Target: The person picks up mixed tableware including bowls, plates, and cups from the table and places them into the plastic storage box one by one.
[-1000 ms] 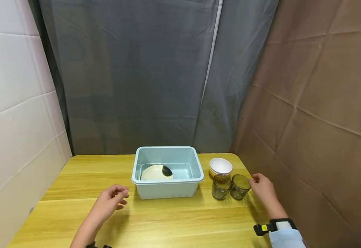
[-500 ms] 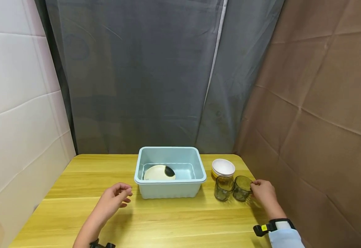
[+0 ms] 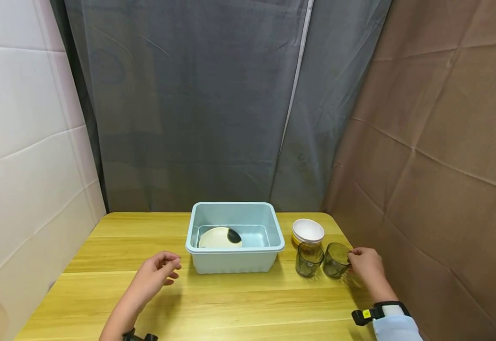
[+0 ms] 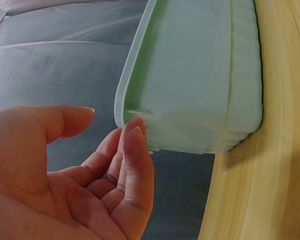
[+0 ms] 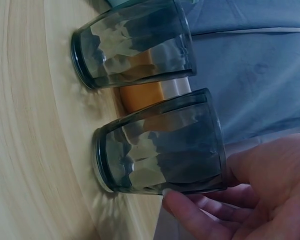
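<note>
Two smoky, see-through drinking glasses stand side by side on the table's right part. My right hand (image 3: 367, 267) grips the right-hand glass (image 3: 336, 260) near its rim, from its right side. In the right wrist view, a fingertip (image 5: 172, 200) presses the side of that glass. The other glass (image 3: 309, 259) is close on its left, with a narrow gap between them. My left hand (image 3: 156, 273) hovers left of a light blue plastic bin (image 3: 235, 262), fingers loosely bent and holding nothing. Inside the bin, a cream plate (image 3: 216, 238) with a dark patch shows.
Behind the glasses sits a white bowl (image 3: 308, 230) with yellow below its rim, partly hidden by them. The wooden table (image 3: 231, 303) ends at a grey curtain (image 3: 205, 118) at the back. A brown cloth (image 3: 444, 189) hangs close beside my right arm.
My right hand has closed on the right-hand glass, which has shifted slightly right, widening the gap to the other glass. The head view has turned a little left; my left hand stays loosely bent.
</note>
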The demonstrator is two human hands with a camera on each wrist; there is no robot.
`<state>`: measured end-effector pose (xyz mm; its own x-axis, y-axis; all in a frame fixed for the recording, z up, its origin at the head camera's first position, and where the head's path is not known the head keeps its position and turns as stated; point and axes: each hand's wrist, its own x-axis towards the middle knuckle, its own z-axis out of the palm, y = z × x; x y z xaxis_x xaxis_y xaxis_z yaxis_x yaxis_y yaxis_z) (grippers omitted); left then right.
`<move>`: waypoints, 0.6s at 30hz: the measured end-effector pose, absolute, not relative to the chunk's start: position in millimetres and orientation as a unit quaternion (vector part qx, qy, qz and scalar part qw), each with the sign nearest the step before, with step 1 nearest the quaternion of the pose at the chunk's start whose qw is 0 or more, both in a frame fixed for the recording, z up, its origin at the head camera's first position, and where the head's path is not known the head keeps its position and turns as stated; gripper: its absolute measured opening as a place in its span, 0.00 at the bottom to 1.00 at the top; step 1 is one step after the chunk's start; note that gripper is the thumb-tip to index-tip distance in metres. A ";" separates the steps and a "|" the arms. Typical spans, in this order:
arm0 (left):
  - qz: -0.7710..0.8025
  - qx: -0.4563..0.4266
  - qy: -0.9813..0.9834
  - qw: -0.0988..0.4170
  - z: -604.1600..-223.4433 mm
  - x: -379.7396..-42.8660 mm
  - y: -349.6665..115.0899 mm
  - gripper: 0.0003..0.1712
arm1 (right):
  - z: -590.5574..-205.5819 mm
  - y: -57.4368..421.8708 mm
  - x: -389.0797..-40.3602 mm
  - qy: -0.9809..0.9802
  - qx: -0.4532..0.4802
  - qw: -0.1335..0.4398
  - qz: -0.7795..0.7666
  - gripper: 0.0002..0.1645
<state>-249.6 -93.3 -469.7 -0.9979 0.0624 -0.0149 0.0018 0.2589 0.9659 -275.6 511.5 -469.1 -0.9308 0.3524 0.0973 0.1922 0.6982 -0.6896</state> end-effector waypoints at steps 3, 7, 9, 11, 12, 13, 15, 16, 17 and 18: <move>0.608 0.024 0.793 0.025 -468.9 -250.5 -93.7 0.18 | -464.4 513.9 -271.8 -0.913 -0.147 0.117 0.362 0.22; 0.607 0.025 0.794 0.026 -467.9 -250.6 -94.7 0.18 | -457.4 516.6 -267.9 -0.909 -0.147 0.114 0.374 0.22; 0.606 0.026 0.794 0.026 -467.5 -250.4 -95.4 0.18 | -454.2 518.0 -266.5 -0.904 -0.144 0.107 0.387 0.22; 0.606 0.026 0.795 0.025 -467.2 -249.9 -95.9 0.18 | -451.2 518.5 -264.6 -0.901 -0.143 0.098 0.398 0.22; 0.606 0.026 0.795 0.025 -467.2 -249.7 -96.1 0.18 | -449.5 519.0 -263.9 -0.901 -0.140 0.093 0.400 0.23; 0.606 0.027 0.795 0.024 -467.2 -249.4 -96.2 0.18 | -448.0 519.3 -263.1 -0.900 -0.139 0.090 0.404 0.23; 0.606 0.027 0.795 0.024 -467.3 -248.7 -96.5 0.18 | -444.4 518.3 -260.5 -0.898 -0.138 0.084 0.409 0.24; 0.606 0.027 0.795 0.023 -467.2 -248.3 -96.6 0.18 | -442.3 517.8 -259.2 -0.898 -0.135 0.083 0.411 0.23; 0.606 0.027 0.794 0.023 -467.1 -248.0 -96.6 0.18 | -440.0 517.2 -258.0 -0.897 -0.133 0.083 0.413 0.23; 0.607 0.027 0.794 0.024 -466.9 -247.6 -96.6 0.18 | -437.6 516.2 -256.5 -0.897 -0.130 0.083 0.414 0.22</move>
<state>-247.6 -96.6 -466.9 -0.9974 0.0714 -0.0051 0.0138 0.2623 0.9649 -256.5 516.2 -437.6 -0.9525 0.3017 0.0414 0.1641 0.6232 -0.7647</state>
